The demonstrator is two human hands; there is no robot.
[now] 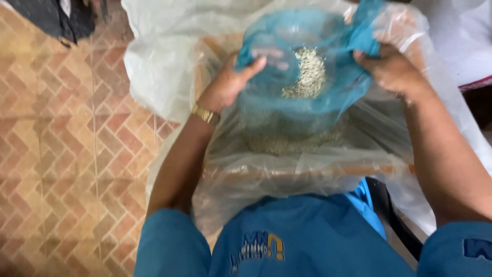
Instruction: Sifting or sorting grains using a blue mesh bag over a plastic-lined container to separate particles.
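I hold a blue plastic bag [287, 66] open over a large clear plastic sack [169, 61]. Pale green-grey grain [307, 77] lies inside the blue bag, and more grain [292, 141] shows below it in the clear sack. My left hand [228, 84] grips the blue bag's left edge, a gold watch at the wrist. My right hand [392, 66] clutches the blue bag's right edge together with the clear plastic. Both arms wear blue sleeves.
A brick-patterned tiled floor [66, 154] spreads to the left. Dark cloth [56, 18] lies at the top left corner. A white surface with a red edge [469, 51] sits at the right. A dark frame [394, 215] shows under the sack.
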